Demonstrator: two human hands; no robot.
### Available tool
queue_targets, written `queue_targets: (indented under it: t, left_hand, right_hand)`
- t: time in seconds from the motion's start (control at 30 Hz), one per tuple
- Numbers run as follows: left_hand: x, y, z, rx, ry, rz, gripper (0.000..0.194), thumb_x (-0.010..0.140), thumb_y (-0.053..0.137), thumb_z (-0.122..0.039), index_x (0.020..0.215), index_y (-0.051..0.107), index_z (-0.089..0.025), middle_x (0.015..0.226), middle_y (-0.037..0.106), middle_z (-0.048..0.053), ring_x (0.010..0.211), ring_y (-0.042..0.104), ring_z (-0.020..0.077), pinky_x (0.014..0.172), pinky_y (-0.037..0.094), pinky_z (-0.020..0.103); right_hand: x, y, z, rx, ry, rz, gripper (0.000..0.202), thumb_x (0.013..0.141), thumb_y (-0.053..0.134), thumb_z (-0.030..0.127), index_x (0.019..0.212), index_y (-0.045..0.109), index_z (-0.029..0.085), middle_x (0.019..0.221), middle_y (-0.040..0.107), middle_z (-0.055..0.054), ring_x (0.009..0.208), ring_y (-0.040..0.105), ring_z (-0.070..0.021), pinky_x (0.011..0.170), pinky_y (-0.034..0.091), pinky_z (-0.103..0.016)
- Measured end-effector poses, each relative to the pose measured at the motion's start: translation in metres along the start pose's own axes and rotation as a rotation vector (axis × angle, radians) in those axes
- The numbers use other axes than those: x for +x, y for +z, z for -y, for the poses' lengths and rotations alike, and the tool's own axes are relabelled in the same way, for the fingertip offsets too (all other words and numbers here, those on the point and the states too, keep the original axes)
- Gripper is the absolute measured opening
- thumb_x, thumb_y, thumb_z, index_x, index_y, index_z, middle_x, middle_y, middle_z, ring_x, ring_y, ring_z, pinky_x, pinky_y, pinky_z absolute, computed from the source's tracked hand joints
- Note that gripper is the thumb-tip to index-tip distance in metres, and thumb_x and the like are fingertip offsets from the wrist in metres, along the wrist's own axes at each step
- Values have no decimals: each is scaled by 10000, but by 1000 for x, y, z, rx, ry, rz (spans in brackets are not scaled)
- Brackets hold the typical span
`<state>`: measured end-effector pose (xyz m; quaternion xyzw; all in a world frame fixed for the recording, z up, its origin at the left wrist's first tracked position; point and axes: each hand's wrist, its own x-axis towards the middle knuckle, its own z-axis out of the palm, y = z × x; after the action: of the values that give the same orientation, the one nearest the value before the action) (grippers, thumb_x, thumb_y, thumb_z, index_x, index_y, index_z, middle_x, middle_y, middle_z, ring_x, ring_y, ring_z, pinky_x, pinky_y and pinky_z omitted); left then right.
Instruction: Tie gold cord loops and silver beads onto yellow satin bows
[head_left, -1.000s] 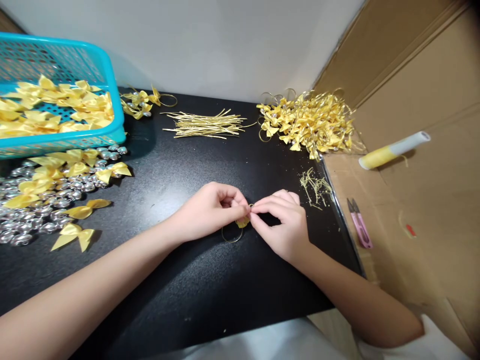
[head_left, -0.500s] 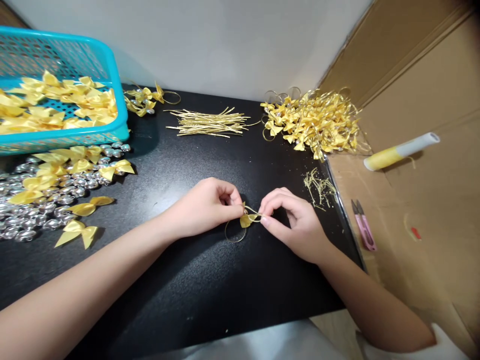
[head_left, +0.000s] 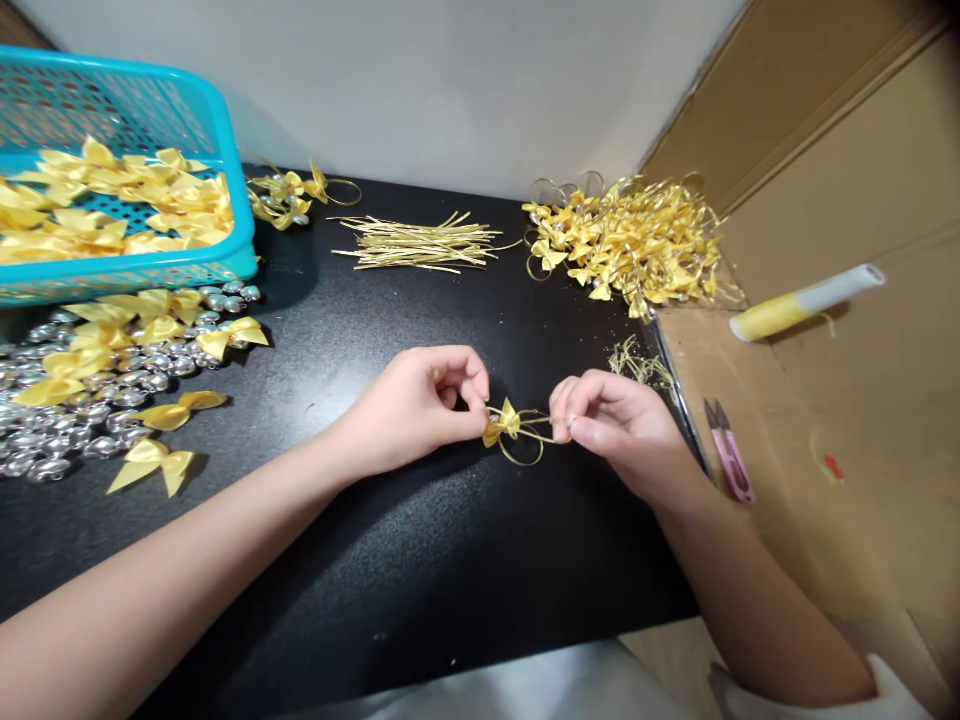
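Between my two hands, just above the black table, is a small yellow ribbon bow (head_left: 510,418) on a thin gold cord (head_left: 532,462), part of which curves below it in a loop. My left hand (head_left: 431,405) is closed, thumb and forefinger pinching the cord at the bow's left side; the exact grip is partly hidden by the fingers. On the other side my right hand (head_left: 611,420) pinches the cord's strands, which run taut from the bow to its fingertips.
At the left stand a turquoise basket (head_left: 238,215) of yellow bows and a spread of silver beads (head_left: 97,415). Gold cord lengths (head_left: 420,243) lie at the back, finished-looking bow loops (head_left: 630,245) back right. Cord scraps (head_left: 637,362), pink snips (head_left: 729,455) and a ribbon-wrapped tube (head_left: 806,302) are at the right.
My right hand has moved right, away from my left, drawing the cord strands out. The bow now shows between the hands, and the loop has swung from the bow's left to its right.
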<state>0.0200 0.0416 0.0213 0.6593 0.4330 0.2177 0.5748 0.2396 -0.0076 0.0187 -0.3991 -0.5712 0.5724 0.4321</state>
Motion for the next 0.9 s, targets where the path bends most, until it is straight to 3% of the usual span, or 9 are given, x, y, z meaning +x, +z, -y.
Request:
queue_targets:
  t: [0.2, 0.4, 0.53, 0.7, 0.8, 0.9]
  left_hand:
    - [-1, 1, 1, 203, 178, 100, 80, 784, 607, -174, 755, 680, -161, 672, 662, -13, 569, 534, 84, 556, 385, 185]
    - [0, 1, 1, 352, 257, 94, 164, 790, 590, -150, 819, 748, -179, 785, 735, 20, 667, 642, 118, 676, 453, 212]
    - [0, 2, 1, 413, 253, 68, 162, 773, 593, -144, 858, 726, -182, 743, 714, -3, 640, 613, 110, 640, 421, 206]
    - [-2, 2, 0, 381, 209, 54, 47, 753, 596, -145, 720, 583, -175, 575, 540, -70, 498, 422, 66, 518, 306, 187]
    - [-1, 2, -1, 400, 246, 80, 98, 757, 588, -136, 673, 558, -177, 549, 477, -76, 500, 389, 69, 513, 285, 192]
    - [0, 1, 0, 434, 287, 88, 92, 763, 584, -123, 688, 581, -175, 597, 542, -67, 525, 426, 69, 558, 314, 193]
  right_hand:
    - [-2, -3, 3, 1, 58, -31, 174, 828, 701, 313, 758, 595, 194, 646, 538, 30, 640, 506, -109, 591, 406, -245]
    - [-6, -11, 8, 10, 54, -9, 178, 830, 717, 340, 776, 614, 205, 698, 594, 13, 692, 552, -122, 627, 432, -260]
    - [-7, -14, 10, 39, 74, 16, 201, 832, 719, 382, 796, 615, 214, 639, 601, 28, 639, 590, -120, 661, 491, -288]
    - [-9, -14, 10, 60, 118, -9, 225, 827, 720, 394, 795, 603, 205, 592, 540, 65, 445, 475, -60, 598, 519, -282]
    - [-9, -14, 12, 77, 148, -3, 224, 827, 720, 389, 809, 602, 200, 605, 541, 57, 435, 462, -53, 512, 480, -246]
    - [-10, -16, 14, 88, 195, 41, 241, 829, 713, 409, 815, 602, 196, 587, 527, 53, 428, 480, -55, 410, 381, -193]
